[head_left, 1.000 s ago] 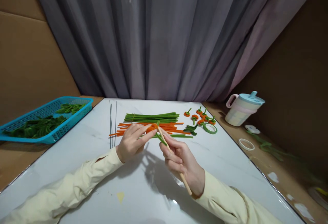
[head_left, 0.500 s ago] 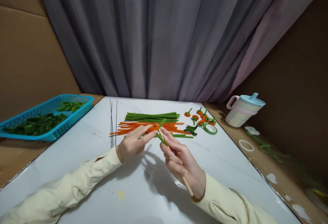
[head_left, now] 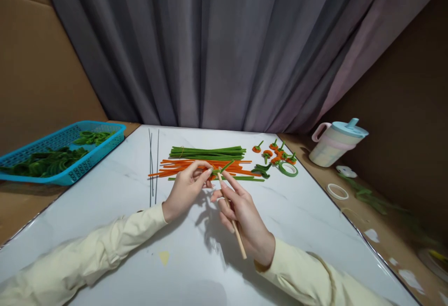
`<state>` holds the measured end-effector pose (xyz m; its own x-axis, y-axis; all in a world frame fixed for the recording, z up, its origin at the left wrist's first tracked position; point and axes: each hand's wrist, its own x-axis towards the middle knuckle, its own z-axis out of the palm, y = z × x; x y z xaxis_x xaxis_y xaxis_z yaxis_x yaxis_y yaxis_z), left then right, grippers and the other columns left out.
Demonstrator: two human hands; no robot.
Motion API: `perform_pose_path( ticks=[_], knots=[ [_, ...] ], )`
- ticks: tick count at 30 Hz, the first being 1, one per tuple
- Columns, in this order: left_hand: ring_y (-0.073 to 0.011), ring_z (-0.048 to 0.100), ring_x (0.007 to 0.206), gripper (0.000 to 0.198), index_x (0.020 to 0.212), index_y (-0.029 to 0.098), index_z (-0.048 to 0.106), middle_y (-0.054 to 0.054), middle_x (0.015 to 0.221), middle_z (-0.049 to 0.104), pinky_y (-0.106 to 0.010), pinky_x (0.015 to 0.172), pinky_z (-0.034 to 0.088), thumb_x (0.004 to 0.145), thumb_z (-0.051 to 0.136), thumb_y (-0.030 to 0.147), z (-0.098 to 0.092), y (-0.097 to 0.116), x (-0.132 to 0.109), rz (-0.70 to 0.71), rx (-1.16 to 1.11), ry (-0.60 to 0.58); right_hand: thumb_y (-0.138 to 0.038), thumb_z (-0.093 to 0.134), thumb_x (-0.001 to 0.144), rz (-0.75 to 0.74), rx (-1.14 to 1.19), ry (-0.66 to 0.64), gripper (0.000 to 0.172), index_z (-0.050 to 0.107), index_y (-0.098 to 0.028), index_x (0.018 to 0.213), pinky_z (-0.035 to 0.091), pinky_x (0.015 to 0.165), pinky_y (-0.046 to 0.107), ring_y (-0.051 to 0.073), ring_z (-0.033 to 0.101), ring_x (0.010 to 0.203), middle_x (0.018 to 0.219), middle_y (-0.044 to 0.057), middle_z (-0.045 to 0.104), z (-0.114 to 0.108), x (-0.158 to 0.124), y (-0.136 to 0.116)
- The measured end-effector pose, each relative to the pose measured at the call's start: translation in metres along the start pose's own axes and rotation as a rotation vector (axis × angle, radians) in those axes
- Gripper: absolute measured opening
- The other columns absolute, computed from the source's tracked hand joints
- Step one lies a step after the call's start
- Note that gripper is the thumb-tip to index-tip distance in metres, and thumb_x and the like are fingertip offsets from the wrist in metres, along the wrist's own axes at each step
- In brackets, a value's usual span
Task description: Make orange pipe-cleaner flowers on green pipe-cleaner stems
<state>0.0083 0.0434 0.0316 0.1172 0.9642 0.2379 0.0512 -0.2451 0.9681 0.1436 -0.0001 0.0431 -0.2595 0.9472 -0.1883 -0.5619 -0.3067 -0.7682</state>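
My left hand pinches a small orange and green pipe-cleaner piece by its edge; fingers hide most of the orange part. A slim wooden stick lies in the grip of my right hand, its upper end touching the green of that piece. Behind the hands are orange pipe cleaners and a bundle of green pipe cleaners. To their right sit several finished-looking orange pieces with green stems, curled green pieces and a roll of green tape.
On the left stands a blue basket with green pipe-cleaner shapes. Thin dark wires lie on the white table. Over at the right are a lidded cup, a white ring and paper scraps. A grey curtain hangs behind.
The orange part has turned down behind my left fingers, so more green shows. My right hand has shifted slightly and the stick stands steeper. The view has tilted a little.
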Motion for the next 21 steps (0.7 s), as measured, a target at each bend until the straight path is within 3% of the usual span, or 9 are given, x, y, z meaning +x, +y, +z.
perform_pose_path(
  ticks=[3, 6, 12, 16, 21],
  knots=[
    [-0.0120, 0.062, 0.062, 0.023, 0.092, 0.017, 0.053, 0.003, 0.066, 0.058, -0.025, 0.062, 0.054, 0.080, 0.059, 0.036, 0.000, -0.001, 0.002, -0.148, -0.090, -0.020, -0.020, 0.048, 0.089, -0.005, -0.028, 0.001, 0.056, 0.023, -0.015, 0.139, 0.033, 0.026, 0.013, 0.002, 0.018, 0.034, 0.063, 0.000, 0.061, -0.002, 0.003, 0.004],
    [-0.0133, 0.063, 0.063, 0.023, 0.092, 0.016, 0.052, 0.002, 0.065, 0.059, -0.027, 0.064, 0.054, 0.080, 0.058, 0.036, 0.001, -0.004, 0.001, -0.163, -0.080, -0.022, -0.019, 0.048, 0.089, 0.023, -0.046, 0.007, 0.053, 0.025, -0.014, 0.137, 0.035, 0.026, 0.014, 0.002, 0.019, 0.033, 0.064, 0.001, 0.062, -0.004, 0.005, 0.003],
    [-0.0126, 0.064, 0.067, 0.016, 0.092, 0.017, 0.054, -0.001, 0.076, 0.063, -0.023, 0.064, 0.053, 0.085, 0.052, 0.031, 0.000, -0.016, -0.004, 0.121, 0.192, 0.017, -0.014, 0.043, 0.089, 0.135, 0.037, -0.006, 0.031, 0.037, -0.013, 0.120, 0.027, 0.025, 0.009, 0.001, 0.016, 0.030, 0.060, 0.001, 0.063, -0.005, 0.011, -0.004],
    [-0.0118, 0.065, 0.068, 0.014, 0.095, 0.018, 0.054, -0.001, 0.078, 0.064, -0.020, 0.062, 0.052, 0.088, 0.049, 0.028, 0.000, -0.023, -0.006, 0.231, 0.314, 0.013, -0.013, 0.037, 0.089, 0.163, 0.096, -0.026, 0.013, 0.043, -0.015, 0.101, 0.019, 0.023, 0.010, 0.001, 0.011, 0.027, 0.058, 0.001, 0.062, -0.005, 0.013, -0.005],
    [-0.0120, 0.066, 0.074, 0.013, 0.097, 0.019, 0.056, -0.002, 0.087, 0.066, -0.021, 0.067, 0.052, 0.090, 0.047, 0.026, -0.002, -0.028, -0.006, 0.401, 0.467, 0.023, -0.007, 0.041, 0.082, 0.125, 0.080, -0.001, 0.028, 0.044, -0.014, 0.109, 0.020, 0.024, 0.010, 0.001, 0.013, 0.027, 0.059, 0.001, 0.063, -0.002, 0.008, -0.003]
  ],
)
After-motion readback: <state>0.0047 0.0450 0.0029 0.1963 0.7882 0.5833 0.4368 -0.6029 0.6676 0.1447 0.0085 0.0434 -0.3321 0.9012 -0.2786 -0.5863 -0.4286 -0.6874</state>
